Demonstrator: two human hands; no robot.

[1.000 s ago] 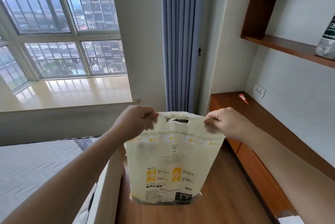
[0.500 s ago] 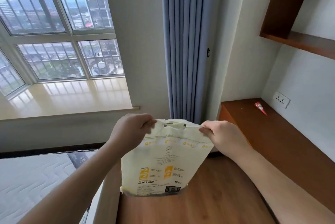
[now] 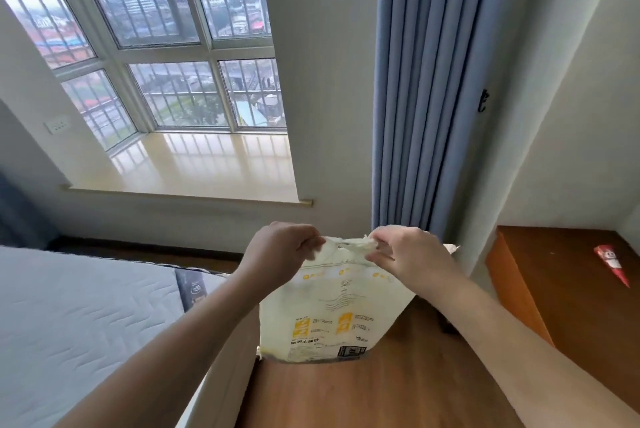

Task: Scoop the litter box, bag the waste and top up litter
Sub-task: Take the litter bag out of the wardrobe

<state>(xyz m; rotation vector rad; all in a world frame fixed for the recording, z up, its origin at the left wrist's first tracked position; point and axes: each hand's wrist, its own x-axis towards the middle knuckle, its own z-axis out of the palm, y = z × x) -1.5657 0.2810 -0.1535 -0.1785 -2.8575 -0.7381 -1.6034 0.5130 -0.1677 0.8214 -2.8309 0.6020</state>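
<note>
A cream litter bag [image 3: 332,309] with yellow labels and a cut-out handle hangs in the air in front of me, above the wooden floor. My left hand [image 3: 280,254] pinches the bag's top edge on the left. My right hand [image 3: 405,254] pinches the top edge on the right, close to the left hand, and the top is crumpled between them. The litter box and any scoop are out of sight.
A white mattress [image 3: 79,323] lies at the left. A low wooden cabinet [image 3: 568,292] stands at the right with a red cone-shaped wrapper [image 3: 611,263] on it. A blue curtain [image 3: 426,88] hangs ahead, beside a bay window [image 3: 173,46] and its sill.
My hands have come closer together on the bag's top, bunching it. The view has swung left, so the wall shelves have left the picture.
</note>
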